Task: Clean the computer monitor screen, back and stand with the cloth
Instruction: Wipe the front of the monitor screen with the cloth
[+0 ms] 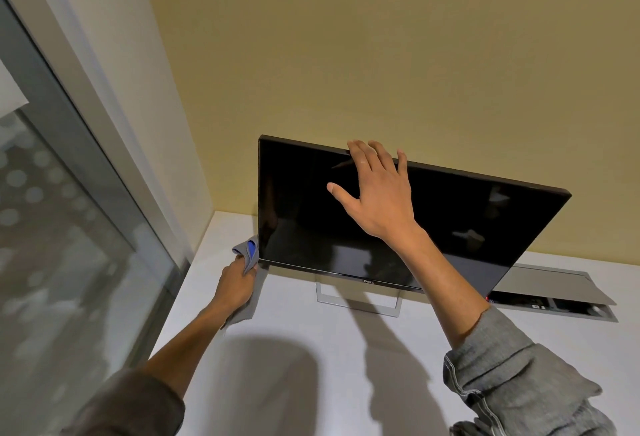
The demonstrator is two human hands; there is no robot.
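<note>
Hands on a monitor
The left hand grips the cloth at its bottom corner; the right hand lies flat on its top, grip released.

One wide-angle camera, worn on the person's head, looks forward and down over the white desk top, near the tilted black flat-panel monitor, facing the yellow-beige painted wall; the grey-framed glass window runs along the view's left side.

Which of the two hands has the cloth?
The left hand, gripping the grey cloth by the monitor's lower left corner. The right hand is bare, resting on the top edge.
</note>
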